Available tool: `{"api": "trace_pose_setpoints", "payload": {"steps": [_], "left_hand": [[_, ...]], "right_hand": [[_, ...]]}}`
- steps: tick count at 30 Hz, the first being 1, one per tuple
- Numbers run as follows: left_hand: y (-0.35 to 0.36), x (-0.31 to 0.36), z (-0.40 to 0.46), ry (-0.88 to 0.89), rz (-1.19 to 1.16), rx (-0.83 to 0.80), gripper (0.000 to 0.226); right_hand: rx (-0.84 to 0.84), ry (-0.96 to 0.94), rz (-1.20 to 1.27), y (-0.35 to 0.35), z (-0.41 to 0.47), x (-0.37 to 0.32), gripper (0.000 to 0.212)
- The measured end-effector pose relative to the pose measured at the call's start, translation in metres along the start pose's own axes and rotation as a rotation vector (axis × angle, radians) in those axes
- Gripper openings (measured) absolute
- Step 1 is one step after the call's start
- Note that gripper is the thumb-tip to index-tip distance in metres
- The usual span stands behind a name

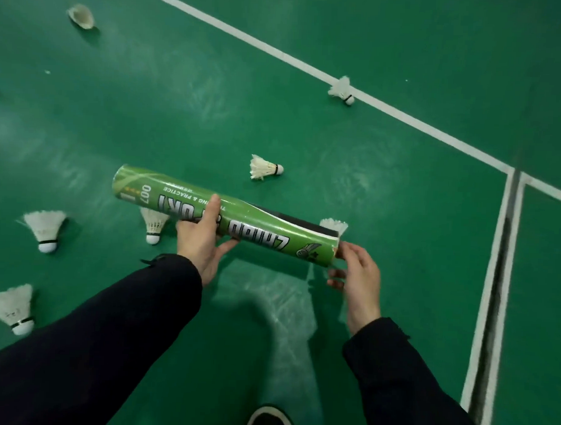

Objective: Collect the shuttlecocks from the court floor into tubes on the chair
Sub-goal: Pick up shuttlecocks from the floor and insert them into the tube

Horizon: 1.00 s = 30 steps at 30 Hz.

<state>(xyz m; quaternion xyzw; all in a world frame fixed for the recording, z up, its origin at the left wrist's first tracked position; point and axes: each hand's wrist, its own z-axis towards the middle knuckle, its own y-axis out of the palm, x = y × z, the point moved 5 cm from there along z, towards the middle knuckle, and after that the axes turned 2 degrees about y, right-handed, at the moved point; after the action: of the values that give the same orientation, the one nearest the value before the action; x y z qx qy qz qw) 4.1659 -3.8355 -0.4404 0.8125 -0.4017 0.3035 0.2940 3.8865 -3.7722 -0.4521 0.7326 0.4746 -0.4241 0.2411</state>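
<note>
The left hand (pixel 199 241) grips a green tube (pixel 225 215) around its middle, thumb over the top and fingers underneath, holding it nearly level above the green court floor (pixel 400 216). The right hand (pixel 359 275) is at the tube's torn near end, fingers loosely curled and touching its rim, not closed around anything. White feathers of 1 shuttlecock (pixel 334 226) stick out just past that end, above the right hand; whether it sits in the tube or lies on the floor behind cannot be told.

Loose shuttlecocks lie around: 1 (pixel 153 225) just left of the left hand, partly hidden by the tube; 2 more (pixel 46 229) (pixel 13 308) farther left; 1 (pixel 265 168) beyond the tube; 1 (pixel 340 90) far ahead on the white court line (pixel 434 132); and 1 (pixel 81 16) far ahead to the left. Dark sleeves (pixel 116 333) cover both arms, and a shoe tip (pixel 270 420) shows below the hands.
</note>
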Motion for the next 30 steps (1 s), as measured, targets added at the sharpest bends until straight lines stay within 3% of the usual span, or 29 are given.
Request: {"api": "trace_pose_setpoints", "payload": {"steps": [2, 4, 9, 13, 15, 17, 19, 21, 25, 30], "left_hand": [[-0.004, -0.014, 0.007, -0.022, 0.021, 0.023, 0.065], [-0.012, -0.022, 0.005, -0.028, 0.042, 0.031, 0.064], [-0.042, 0.0, -0.003, 0.003, 0.09, 0.091, 0.045], [-0.071, 0.048, -0.011, 0.093, 0.112, 0.124, 0.051], [-0.081, 0.064, -0.016, 0.114, 0.121, 0.134, 0.051], [-0.095, 0.08, -0.022, 0.134, 0.103, 0.134, 0.038], [-0.116, 0.091, -0.026, 0.141, 0.057, 0.144, 0.03], [-0.14, 0.1, -0.033, 0.141, -0.005, 0.154, 0.039], [-0.194, 0.116, -0.054, 0.158, -0.12, 0.17, 0.063], [-0.258, 0.114, -0.087, 0.14, -0.268, 0.158, 0.052]], "right_hand": [[0.053, -0.083, -0.167, -0.007, 0.032, 0.003, 0.017], [0.045, -0.153, -0.317, -0.006, 0.057, 0.006, 0.033], [-0.133, -0.306, -0.755, 0.012, 0.092, 0.009, 0.071], [-0.154, -0.306, -0.915, 0.025, 0.071, 0.014, 0.057], [-0.117, -0.236, -0.725, 0.03, 0.048, 0.014, 0.036], [-0.105, -0.17, -0.307, 0.041, 0.017, 0.01, 0.013], [-0.104, -0.1, 0.081, 0.055, -0.018, 0.005, 0.008], [-0.153, -0.075, 0.297, 0.069, -0.053, 0.0, 0.007], [-0.342, -0.14, 0.302, 0.11, -0.118, -0.014, 0.008], [-0.635, -0.218, 0.001, 0.184, -0.187, -0.011, 0.017]]}}
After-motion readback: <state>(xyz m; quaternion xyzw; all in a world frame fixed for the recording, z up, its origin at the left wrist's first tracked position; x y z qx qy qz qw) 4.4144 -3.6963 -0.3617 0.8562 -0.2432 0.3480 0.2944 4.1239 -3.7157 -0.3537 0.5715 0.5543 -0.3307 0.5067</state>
